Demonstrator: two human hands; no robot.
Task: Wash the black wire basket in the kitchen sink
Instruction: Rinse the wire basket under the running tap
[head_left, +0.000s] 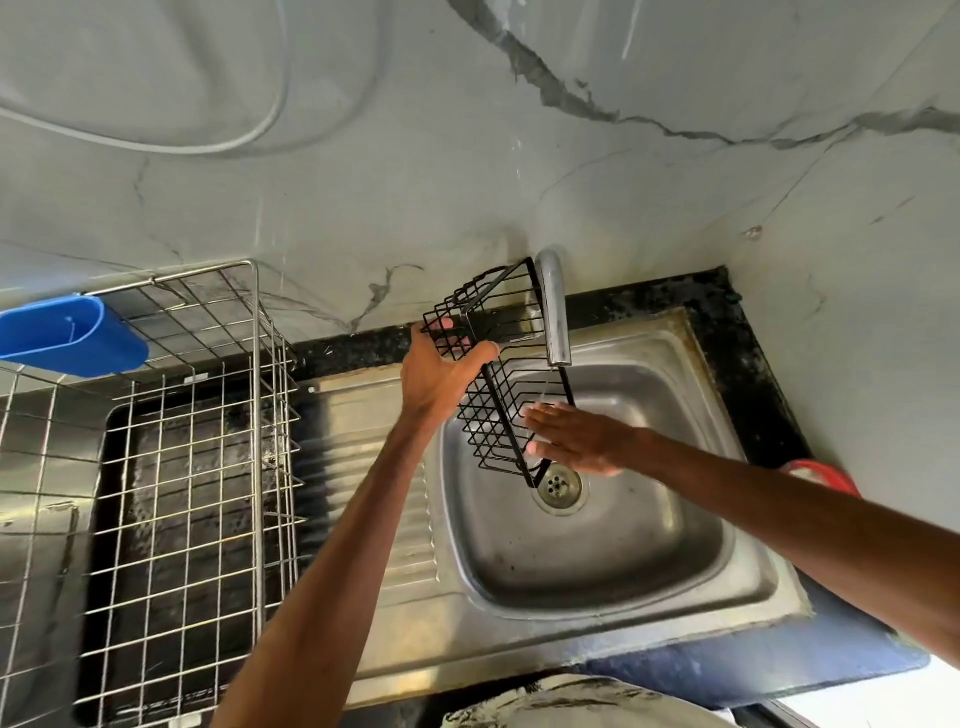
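The left hand (441, 376) grips the basket (498, 379) tilted under the tap (553, 317) at the sink's (675, 582) back edge; the flat, open right hand (576, 439) rubs its wires.

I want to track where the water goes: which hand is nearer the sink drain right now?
Right. The right hand lies flat against the black wire basket, close by the drain; the left hand grips the basket's upper end, farther up and left.
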